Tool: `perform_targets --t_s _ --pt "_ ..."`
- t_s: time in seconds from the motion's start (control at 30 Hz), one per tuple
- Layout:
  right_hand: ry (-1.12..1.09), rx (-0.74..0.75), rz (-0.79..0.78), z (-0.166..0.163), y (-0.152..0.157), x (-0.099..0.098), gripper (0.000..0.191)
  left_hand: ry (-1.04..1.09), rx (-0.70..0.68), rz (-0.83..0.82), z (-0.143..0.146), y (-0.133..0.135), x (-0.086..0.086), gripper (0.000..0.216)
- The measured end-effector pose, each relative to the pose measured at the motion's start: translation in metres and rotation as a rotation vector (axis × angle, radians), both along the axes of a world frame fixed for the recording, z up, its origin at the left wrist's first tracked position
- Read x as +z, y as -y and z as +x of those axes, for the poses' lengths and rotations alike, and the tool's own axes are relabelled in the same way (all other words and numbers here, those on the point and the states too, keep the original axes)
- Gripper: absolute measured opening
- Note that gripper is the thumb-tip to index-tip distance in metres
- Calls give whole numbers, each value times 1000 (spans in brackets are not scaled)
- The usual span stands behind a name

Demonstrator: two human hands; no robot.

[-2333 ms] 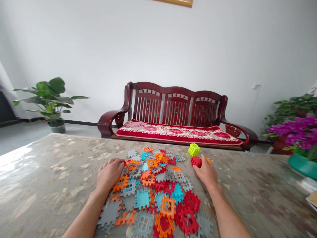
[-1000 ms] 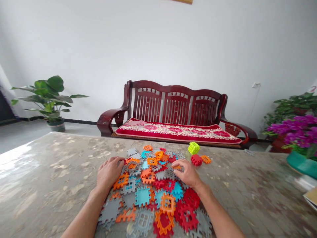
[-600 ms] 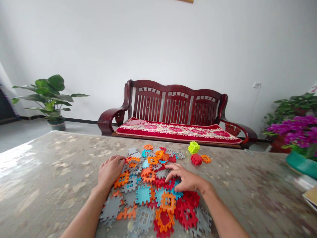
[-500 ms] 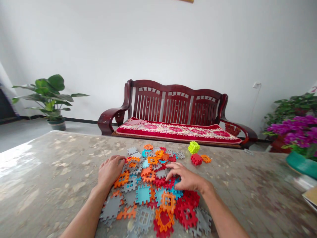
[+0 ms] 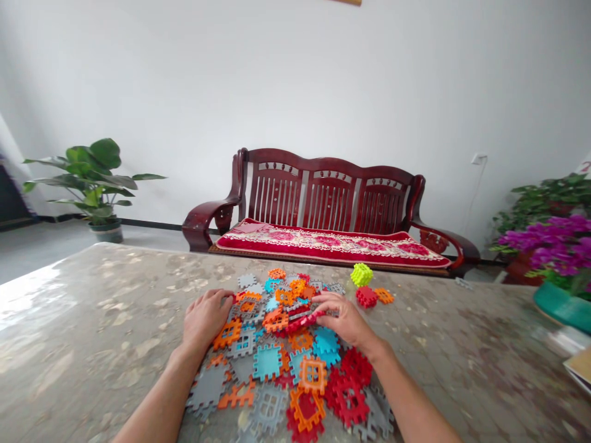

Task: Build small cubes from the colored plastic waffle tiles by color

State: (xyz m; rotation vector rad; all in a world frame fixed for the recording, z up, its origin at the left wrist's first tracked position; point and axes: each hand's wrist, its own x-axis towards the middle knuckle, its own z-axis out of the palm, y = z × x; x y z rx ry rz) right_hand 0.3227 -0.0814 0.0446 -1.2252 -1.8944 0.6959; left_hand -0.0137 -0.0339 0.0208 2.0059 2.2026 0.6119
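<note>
A heap of plastic interlocking tiles (image 5: 266,362), grey, orange, blue and red with toothed edges, spreads between my hands. My right hand (image 5: 344,319) pinches one end of a red interlocking tile (image 5: 302,322), which is tilted up above the heap. Its far side and what lies under it are partly hidden. At the heap's left edge, my left hand (image 5: 207,317) rests on the table, fingers extended and fingertips beside a small red tile. Nothing shows as gripped in it.
Beyond my right hand stand a yellow-green block (image 5: 361,274), a red block (image 5: 366,296) and a loose orange tile (image 5: 384,296). A teal flower pot (image 5: 561,304) sits on the table's right side. A wooden bench (image 5: 323,197) stands behind the table (image 5: 115,320).
My right hand has closed on the red tile and raised it, tilting it up. Blue and orange tiles beneath now show more. My left hand has stayed put.
</note>
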Motion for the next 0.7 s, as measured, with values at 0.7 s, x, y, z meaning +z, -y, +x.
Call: perform_targets --t_s 0.7 --pt "-223 -520 -174 50 -30 -44 46 -2 5 -12 0 0 0 43"
